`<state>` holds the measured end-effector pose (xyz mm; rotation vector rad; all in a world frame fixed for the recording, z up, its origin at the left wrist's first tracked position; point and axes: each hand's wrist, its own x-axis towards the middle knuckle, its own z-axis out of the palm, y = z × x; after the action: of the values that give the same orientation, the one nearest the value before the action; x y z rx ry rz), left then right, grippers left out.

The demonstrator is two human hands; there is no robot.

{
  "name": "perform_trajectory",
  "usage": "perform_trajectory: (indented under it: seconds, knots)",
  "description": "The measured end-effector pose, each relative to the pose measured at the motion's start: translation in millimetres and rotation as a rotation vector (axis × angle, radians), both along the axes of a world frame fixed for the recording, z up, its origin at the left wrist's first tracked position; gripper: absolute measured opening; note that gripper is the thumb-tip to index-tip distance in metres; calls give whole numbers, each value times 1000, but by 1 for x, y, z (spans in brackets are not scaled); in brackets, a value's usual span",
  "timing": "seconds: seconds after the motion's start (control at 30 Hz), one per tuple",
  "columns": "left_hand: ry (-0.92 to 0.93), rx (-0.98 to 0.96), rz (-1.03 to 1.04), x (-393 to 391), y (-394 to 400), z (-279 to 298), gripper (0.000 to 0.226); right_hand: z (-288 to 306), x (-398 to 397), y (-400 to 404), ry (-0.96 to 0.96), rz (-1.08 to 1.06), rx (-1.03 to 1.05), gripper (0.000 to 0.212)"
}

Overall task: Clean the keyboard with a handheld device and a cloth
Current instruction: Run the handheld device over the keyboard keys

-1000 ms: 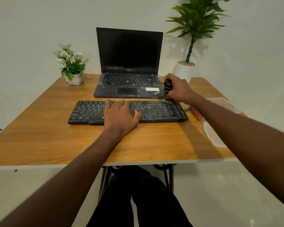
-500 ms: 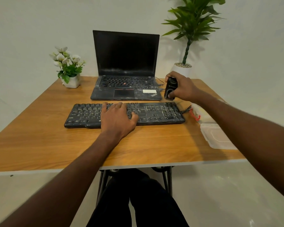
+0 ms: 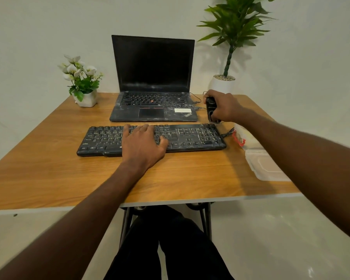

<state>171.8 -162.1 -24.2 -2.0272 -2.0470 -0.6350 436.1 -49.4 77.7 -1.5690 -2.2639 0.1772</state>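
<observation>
At the far right corner of the keyboard [image 3: 152,139], just behind its numeric pad: right hand [image 3: 224,107], fingers curled round a dark handheld device [image 3: 210,109], nozzle end down and close to the wooden table [image 3: 49,174]; whether touching the wood, impossible to tell. Across the keyboard's middle: left hand [image 3: 143,144], flat, fingers straight and pressed on the keys, pinning the board near the table's centre, in front of the dusty laptop [image 3: 153,93]. No cloth plainly visible; something pale with a red edge beside a clear plastic lid [image 3: 267,166] at the right, largely hidden by the forearm. Risks, as judged from here: a slip of the pinning palm, and with it a skating of the light plastic board over the smooth laminate; a snag of the nozzle on the thin black cable [image 3: 227,134] leaving the keyboard's right end, or on the wires at the laptop's side; a keycap lifted by too steep a nozzle angle; dust pushed toward the laptop rather than off it; the forearm brushing the container and nudging it toward the table edge. Materials: matte black plastic keys, greyed with pale dust; hard, faintly glossy wood grain with a white edge band; compact, rounded, dark device body; translucent, rigid, rectangular lid; white ceramic pots for the small flowers [image 3: 81,77] and tall plant [image 3: 232,27].
</observation>
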Motion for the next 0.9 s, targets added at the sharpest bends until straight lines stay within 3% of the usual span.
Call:
perform_trajectory:
  seconds: [0.13, 0.33, 0.43, 0.6, 0.67, 0.9]
  knots:
    - [10, 13, 12, 0, 0, 0, 65, -2, -1, -1, 173, 54, -37, 69]
    - [7, -4, 9, 0, -1, 1, 67, -2, -10, -3, -29, 7, 41, 64]
    - [2, -6, 7, 1, -2, 1, 68, -5, -17, -2, 45, 50, 44, 66]
    - [5, -14, 10, 1, -2, 1, 69, 8, -11, 1, -61, 93, -137, 70]
    - [7, -16, 9, 1, -1, 2, 70, 16, -10, 2, 23, 116, -199, 70]
    - [15, -15, 2, 0, -1, 1, 69, 3, -20, 1, -1, 119, -120, 72]
